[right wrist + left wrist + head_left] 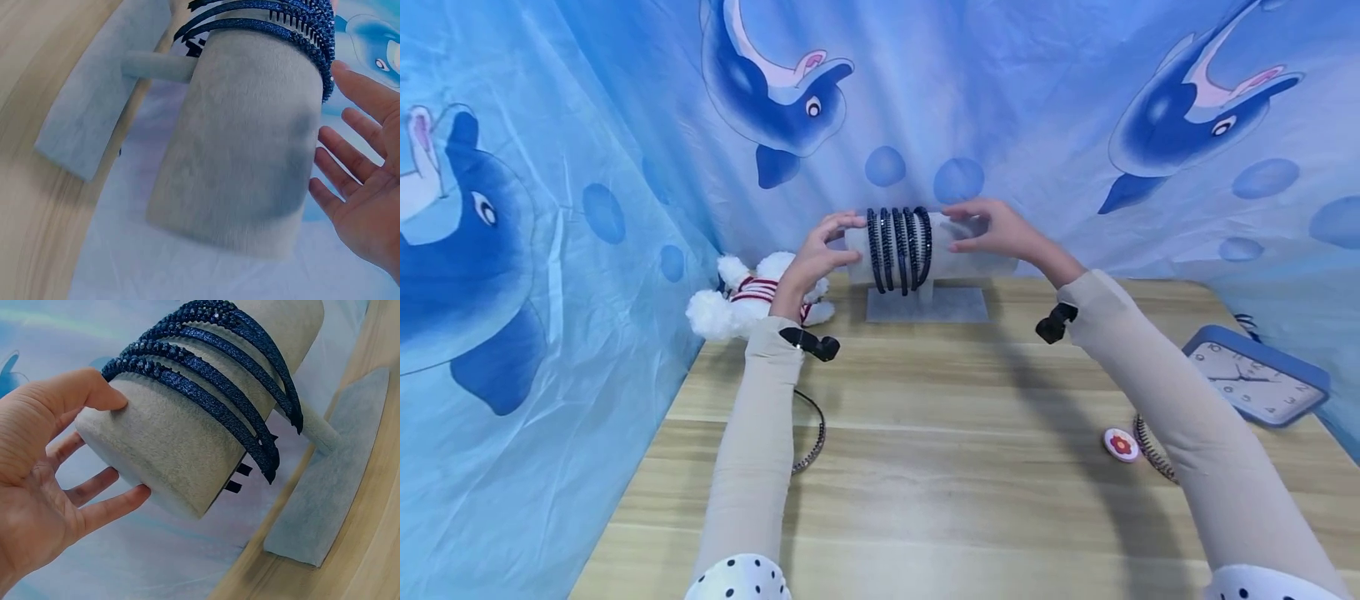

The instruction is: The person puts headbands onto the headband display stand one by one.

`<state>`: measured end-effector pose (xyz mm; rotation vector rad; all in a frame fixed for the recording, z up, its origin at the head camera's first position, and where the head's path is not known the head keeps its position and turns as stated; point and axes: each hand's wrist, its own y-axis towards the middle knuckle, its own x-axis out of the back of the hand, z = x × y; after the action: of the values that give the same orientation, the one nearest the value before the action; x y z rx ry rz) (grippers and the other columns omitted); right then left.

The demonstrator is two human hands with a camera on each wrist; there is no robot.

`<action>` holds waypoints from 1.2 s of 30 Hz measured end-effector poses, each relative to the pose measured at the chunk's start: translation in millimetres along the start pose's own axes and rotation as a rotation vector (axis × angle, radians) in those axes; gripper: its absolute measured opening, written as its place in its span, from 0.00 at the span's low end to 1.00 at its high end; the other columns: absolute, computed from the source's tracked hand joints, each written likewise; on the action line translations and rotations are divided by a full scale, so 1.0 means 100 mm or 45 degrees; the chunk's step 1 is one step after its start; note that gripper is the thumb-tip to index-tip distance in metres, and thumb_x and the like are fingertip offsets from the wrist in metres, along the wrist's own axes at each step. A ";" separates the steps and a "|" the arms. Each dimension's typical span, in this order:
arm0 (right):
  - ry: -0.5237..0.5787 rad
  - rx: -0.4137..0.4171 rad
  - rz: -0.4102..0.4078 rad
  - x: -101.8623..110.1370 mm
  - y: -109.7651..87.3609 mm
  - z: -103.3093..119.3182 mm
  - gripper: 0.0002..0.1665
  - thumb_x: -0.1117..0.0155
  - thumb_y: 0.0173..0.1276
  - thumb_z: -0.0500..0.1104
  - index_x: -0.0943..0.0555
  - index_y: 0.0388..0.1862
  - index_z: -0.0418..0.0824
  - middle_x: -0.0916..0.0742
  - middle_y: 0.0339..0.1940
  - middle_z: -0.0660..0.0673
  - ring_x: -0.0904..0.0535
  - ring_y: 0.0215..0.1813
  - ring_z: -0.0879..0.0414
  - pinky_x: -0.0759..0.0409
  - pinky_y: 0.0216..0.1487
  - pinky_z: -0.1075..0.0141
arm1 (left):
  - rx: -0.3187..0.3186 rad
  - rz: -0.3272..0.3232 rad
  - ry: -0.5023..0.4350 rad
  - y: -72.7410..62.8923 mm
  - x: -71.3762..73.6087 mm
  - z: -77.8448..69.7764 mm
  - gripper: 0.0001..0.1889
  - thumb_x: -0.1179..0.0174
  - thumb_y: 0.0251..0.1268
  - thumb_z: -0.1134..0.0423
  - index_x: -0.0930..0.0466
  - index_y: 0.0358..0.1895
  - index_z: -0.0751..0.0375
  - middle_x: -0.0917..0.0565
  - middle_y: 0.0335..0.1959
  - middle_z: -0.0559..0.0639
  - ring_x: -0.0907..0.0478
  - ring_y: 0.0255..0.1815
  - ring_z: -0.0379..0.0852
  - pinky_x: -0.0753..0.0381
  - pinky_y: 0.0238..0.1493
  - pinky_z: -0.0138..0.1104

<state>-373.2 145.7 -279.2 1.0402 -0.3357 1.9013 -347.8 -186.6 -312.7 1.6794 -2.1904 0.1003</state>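
A grey fabric-covered headband stand (966, 265) stands at the back of the table, its thick roll lying sideways on a post and flat base. Several dark, glittery, beaded headbands (913, 248) ring the roll left of its middle. My left hand (817, 248) is at the roll's left end; in the left wrist view its thumb rests on the grey surface and its fingers spread around the end. On the other side, my right hand (1000, 230) has its fingers extended beside the roll, the thumb near the outermost headband, as the right wrist view shows.
A white plush toy (730, 314) with red stripes lies at the back left. One thin headband (816, 442) is beside the left forearm. Toward the right are a flower-patterned round badge (1121, 445), another headband (1152, 450) and a blue-framed clock (1258, 375). A dolphin-print curtain (925, 75) hangs behind.
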 end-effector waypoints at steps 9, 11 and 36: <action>-0.127 0.036 0.115 0.16 -0.59 -0.18 0.34 0.26 0.66 0.40 0.24 0.70 0.35 0.21 0.70 0.34 0.28 0.72 0.37 0.34 0.74 0.37 | -0.013 -0.006 0.094 -0.03 0.07 -0.03 0.28 0.36 0.63 0.76 0.26 0.68 0.66 0.40 0.81 0.52 0.40 0.77 0.58 0.26 0.70 0.50; -0.164 0.043 0.145 0.19 -0.74 -0.23 0.32 0.26 0.65 0.39 0.22 0.67 0.35 0.18 0.66 0.33 0.25 0.69 0.36 0.31 0.72 0.36 | -0.007 -0.001 0.091 -0.03 0.08 -0.03 0.28 0.36 0.63 0.76 0.27 0.69 0.66 0.41 0.81 0.52 0.40 0.78 0.58 0.26 0.69 0.50; 0.069 0.040 0.784 0.12 -2.47 -1.30 0.18 0.23 0.50 0.31 0.10 0.42 0.41 0.11 0.44 0.41 0.20 0.54 0.62 0.20 0.53 0.63 | -0.013 -0.001 0.092 0.01 -0.02 -0.04 0.29 0.37 0.63 0.75 0.27 0.69 0.65 0.40 0.81 0.52 0.39 0.77 0.58 0.26 0.70 0.49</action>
<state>-242.2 364.5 -391.9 0.9714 -0.6535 2.4793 -347.7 -183.4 -309.1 1.6451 -2.1344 0.1474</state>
